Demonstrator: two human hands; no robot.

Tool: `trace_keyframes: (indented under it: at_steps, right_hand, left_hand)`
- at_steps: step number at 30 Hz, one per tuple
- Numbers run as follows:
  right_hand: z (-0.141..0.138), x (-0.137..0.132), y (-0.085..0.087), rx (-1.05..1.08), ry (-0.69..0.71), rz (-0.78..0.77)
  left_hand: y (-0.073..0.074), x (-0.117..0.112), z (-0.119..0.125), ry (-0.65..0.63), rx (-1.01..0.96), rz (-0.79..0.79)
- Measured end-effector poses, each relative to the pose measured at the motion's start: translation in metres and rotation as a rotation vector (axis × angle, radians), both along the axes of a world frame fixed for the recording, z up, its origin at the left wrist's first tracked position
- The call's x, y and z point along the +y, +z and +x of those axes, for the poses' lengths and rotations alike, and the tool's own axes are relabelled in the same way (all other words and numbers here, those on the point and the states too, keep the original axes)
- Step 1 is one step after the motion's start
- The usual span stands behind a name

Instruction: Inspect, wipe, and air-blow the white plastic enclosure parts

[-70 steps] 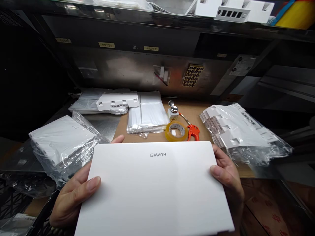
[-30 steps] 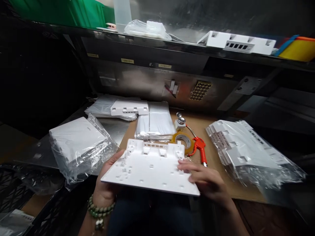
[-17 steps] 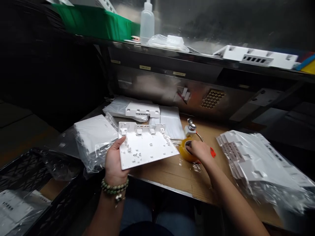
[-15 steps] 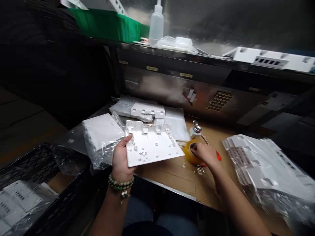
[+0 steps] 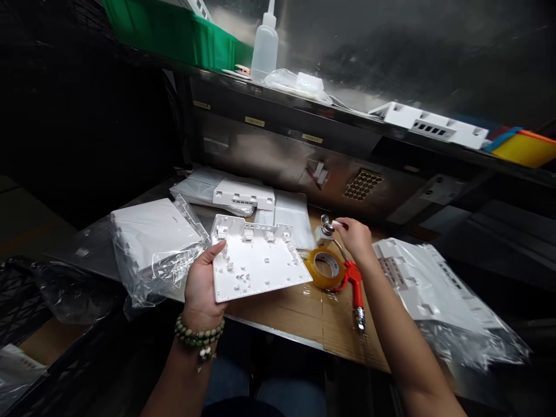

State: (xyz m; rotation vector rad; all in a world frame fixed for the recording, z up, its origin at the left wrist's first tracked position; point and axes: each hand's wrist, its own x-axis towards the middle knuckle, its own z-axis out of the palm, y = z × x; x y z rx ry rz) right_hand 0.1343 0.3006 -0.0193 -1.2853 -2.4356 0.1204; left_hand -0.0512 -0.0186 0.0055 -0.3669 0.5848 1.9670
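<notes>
My left hand [image 5: 203,286] grips a white plastic housing panel [image 5: 264,263] by its left edge, thumb on top, with its moulded posts and clips facing up. My right hand [image 5: 355,236] pinches a small white piece [image 5: 337,225], too small to identify, at the metal top of a small dispenser bottle [image 5: 325,233]. Just below lies a roll of clear yellowish tape [image 5: 325,269]. Beside the roll rests a red-handled air blow gun [image 5: 357,288] with a metal tip.
Bagged white housings [image 5: 152,234] lie on the left, and another bagged stack [image 5: 434,284] on the right. Cardboard [image 5: 278,315] covers the bench. Overhead, a shelf holds a green bin [image 5: 174,35], a squeeze bottle [image 5: 264,49] and a white housing [image 5: 430,124].
My right hand has left the tape roll's core and moved up to the dispenser bottle, with a white piece now showing in its fingers. My left hand still holds the panel; the view has shifted.
</notes>
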Motion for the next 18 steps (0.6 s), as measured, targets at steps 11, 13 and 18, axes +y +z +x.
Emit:
trace_keyframes:
  at_steps: [11,13,18]
  right_hand:
    - [-0.013,-0.008,0.006,-0.005,0.067,0.055]
    - [-0.013,-0.029,0.016,0.062,0.086,0.072]
    - [-0.008,-0.153,0.036,0.504,0.618,-0.148]
  left_hand:
    - [0.007,0.006,0.008,-0.015,-0.009,-0.002]
    - [0.006,0.009,0.01,-0.025,0.017,-0.001]
    - [0.002,0.018,0.019,0.054,0.193,0.063]
